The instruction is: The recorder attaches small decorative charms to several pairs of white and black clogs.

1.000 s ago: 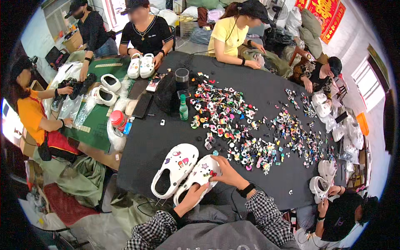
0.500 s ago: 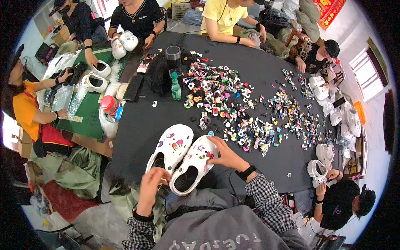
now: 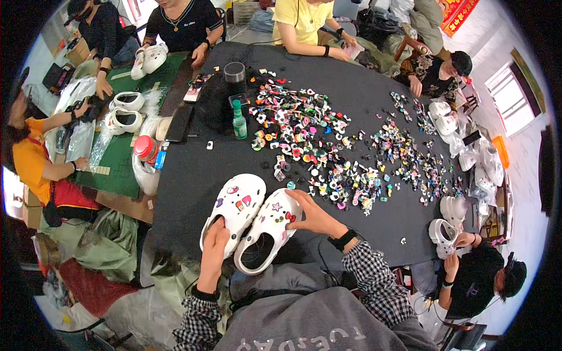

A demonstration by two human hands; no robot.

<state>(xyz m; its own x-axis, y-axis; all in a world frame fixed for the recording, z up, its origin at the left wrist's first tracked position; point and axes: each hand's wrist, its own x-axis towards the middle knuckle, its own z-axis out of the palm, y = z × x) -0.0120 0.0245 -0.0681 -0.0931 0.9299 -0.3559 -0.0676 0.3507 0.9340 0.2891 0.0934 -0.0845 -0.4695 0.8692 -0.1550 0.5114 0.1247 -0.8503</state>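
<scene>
Well left of the bottle, a green mat is topped with two white clogs, and a red-lidded jar is parked a bit closer in. On the bottle's near side, the left hand is dipped into the opening of the left clog; its fingers look bunched together, but whether anything's pinched in there can't be told. Just beside that, near side again and slightly right of the bottle, the right clog is gripped by the right hand, thumb set by a red bow, fingers spread away from it toward the toe. Right of the bottle, the black table is littered with loose charms. Way further right, another clog is held in a co-worker's hands.
</scene>
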